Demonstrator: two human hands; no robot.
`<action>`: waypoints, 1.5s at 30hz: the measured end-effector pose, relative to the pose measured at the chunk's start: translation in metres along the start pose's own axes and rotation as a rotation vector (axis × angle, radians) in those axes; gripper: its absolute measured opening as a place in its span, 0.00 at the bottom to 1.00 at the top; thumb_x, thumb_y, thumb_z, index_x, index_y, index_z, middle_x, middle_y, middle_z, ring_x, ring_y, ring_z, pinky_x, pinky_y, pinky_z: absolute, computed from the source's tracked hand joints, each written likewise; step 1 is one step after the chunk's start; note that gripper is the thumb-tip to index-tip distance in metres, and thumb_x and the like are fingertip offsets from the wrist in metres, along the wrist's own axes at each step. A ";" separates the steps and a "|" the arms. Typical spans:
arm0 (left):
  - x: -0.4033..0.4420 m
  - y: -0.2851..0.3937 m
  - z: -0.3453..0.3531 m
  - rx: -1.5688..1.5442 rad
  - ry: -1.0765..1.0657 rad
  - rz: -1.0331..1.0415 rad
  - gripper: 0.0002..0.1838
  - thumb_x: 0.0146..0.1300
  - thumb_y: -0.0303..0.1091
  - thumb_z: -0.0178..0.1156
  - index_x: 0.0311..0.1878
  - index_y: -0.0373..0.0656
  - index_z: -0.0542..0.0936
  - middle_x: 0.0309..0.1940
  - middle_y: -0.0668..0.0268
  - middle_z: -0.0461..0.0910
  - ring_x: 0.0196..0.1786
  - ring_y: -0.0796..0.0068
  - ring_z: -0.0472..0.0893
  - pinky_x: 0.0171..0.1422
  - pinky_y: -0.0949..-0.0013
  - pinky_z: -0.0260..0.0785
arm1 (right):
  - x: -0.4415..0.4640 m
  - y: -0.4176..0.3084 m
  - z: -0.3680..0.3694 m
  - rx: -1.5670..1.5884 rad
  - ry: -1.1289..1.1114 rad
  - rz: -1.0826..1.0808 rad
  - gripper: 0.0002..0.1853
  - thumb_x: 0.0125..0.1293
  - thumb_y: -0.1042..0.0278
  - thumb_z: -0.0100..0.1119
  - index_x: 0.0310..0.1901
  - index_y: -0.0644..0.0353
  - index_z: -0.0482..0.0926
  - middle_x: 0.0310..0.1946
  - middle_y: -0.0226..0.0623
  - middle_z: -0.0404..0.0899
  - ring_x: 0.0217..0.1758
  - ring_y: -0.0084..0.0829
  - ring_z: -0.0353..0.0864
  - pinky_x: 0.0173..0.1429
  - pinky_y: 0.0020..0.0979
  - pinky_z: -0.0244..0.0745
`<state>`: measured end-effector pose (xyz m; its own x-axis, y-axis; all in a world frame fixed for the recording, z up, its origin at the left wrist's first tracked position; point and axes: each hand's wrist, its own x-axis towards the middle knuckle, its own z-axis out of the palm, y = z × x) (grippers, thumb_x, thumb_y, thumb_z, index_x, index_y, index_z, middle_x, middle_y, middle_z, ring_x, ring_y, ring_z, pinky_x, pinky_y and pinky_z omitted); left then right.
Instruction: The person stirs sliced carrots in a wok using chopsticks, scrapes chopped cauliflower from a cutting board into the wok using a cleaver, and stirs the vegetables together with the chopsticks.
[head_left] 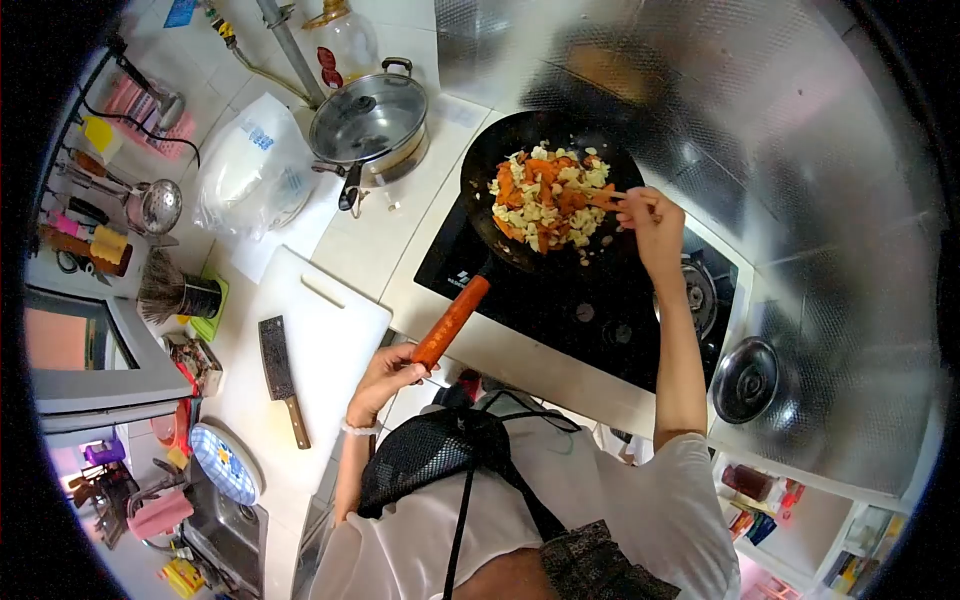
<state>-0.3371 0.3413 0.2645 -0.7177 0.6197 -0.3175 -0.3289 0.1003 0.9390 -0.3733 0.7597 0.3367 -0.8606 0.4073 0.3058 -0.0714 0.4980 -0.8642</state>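
My left hand point(388, 376) is closed around the end of the reddish wooden handle point(450, 322) of a black wok point(520, 130). The wok rests tilted slightly on the stove, with chopped pale yellow and orange food point(545, 200) spread across its middle. At the wok's right rim, my right hand point(655, 225) pinches what look like wooden chopsticks point(604, 198). Their tips reach into the food and are partly hidden by it.
The black stove point(560, 310) has a second burner point(697, 298) beside my right forearm. A cleaver point(280, 375) lies on the white cutting board point(330, 300). A glass-lidded pot point(370, 125), a bagged item point(255, 170) and a round black lid point(745, 380) stand around. Foil lines the wall.
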 end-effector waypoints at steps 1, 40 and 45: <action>0.000 0.001 0.000 0.007 -0.003 -0.002 0.28 0.57 0.56 0.63 0.43 0.35 0.80 0.36 0.64 0.81 0.35 0.79 0.77 0.40 0.75 0.70 | -0.001 0.004 -0.001 0.025 -0.005 0.052 0.13 0.70 0.66 0.54 0.40 0.70 0.80 0.29 0.36 0.82 0.29 0.23 0.82 0.33 0.25 0.78; -0.003 0.138 0.143 -0.565 -0.472 -0.060 0.24 0.73 0.46 0.42 0.50 0.31 0.74 0.46 0.53 0.79 0.51 0.63 0.77 0.60 0.65 0.68 | -0.210 -0.162 0.044 -0.426 0.297 -0.866 0.13 0.49 0.69 0.57 0.36 0.68 0.77 0.35 0.41 0.74 0.44 0.40 0.75 0.50 0.37 0.73; -0.021 0.124 0.187 -0.518 -0.171 -0.024 0.19 0.73 0.43 0.46 0.50 0.36 0.76 0.39 0.56 0.82 0.43 0.65 0.81 0.51 0.66 0.75 | -0.253 -0.168 -0.030 -0.310 0.145 -0.819 0.13 0.52 0.67 0.60 0.37 0.65 0.76 0.35 0.41 0.75 0.45 0.40 0.74 0.52 0.38 0.70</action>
<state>-0.2481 0.4866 0.4127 -0.6103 0.7442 -0.2715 -0.6344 -0.2539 0.7301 -0.1282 0.5955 0.4168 -0.5258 -0.0852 0.8463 -0.4784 0.8523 -0.2114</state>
